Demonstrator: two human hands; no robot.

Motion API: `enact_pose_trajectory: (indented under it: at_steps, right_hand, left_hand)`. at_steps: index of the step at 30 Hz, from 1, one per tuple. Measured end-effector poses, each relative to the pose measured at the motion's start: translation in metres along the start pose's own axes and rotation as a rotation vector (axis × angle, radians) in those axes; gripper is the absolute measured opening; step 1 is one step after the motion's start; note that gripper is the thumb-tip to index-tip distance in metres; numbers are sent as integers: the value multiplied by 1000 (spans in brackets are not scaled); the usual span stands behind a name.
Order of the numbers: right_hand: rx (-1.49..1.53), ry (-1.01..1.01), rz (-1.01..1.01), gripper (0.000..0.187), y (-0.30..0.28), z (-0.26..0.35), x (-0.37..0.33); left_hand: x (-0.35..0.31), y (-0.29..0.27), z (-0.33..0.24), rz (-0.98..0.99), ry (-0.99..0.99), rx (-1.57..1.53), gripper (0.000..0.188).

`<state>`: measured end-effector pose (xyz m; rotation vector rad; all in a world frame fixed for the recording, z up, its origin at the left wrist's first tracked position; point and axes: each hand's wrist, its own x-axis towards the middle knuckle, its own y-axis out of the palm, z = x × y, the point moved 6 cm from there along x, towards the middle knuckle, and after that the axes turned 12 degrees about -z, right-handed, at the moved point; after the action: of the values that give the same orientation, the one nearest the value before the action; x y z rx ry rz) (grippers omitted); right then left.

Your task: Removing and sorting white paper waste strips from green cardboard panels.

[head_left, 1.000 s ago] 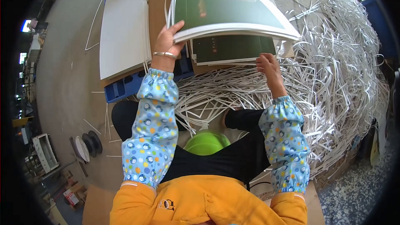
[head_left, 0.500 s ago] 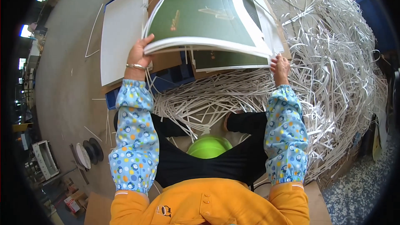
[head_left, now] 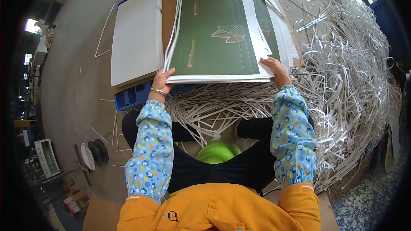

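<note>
In front of me lies a stack of large green printed sheets [head_left: 218, 38] with white margins and fine gold leaf drawings. My left hand [head_left: 162, 80] grips its near left corner, thumb on top. At the near right corner, my right hand [head_left: 277, 70] holds the edge with its thumb over the white margin. More green printed sheets [head_left: 266, 30] show underneath and to the right. To the left of the stack sits a neat pile of plain white sheets [head_left: 137, 38] on brown board.
Blue plastic pallet parts [head_left: 132, 96] show below the piles. White paper strips [head_left: 351, 90] heap up on the right and between my legs. A bright green rounded object [head_left: 218, 152] is under me. Black and white reels [head_left: 96, 153] stand on the floor at left.
The held sheets were raised and bowed at the near edge; now they lie flatter and nearer to me. Both hands have come down, and the right has moved slightly inward.
</note>
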<state>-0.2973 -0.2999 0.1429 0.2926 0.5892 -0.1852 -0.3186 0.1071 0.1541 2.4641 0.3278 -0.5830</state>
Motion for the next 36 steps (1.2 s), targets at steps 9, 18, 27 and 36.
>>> enact_pose_trajectory:
  at_steps: [9, 18, 27, 36]
  right_hand:
    - [109, -286, 95, 27, 78, 34, -49]
    - [306, -293, 191, 30, 139, 40, -98]
    - [442, -140, 181, 54, 121, 54, -27]
    - [454, -98, 356, 40, 154, 90, 62]
  left_hand:
    - [-79, 93, 18, -12, 1167, 1490, 75]
    - [-115, 146, -5, -61, 1677, 1307, 36]
    - [-111, 147, -44, -103, 1539, 1228, 24]
    - [-113, 143, -22, 35, 1607, 1368, 30]
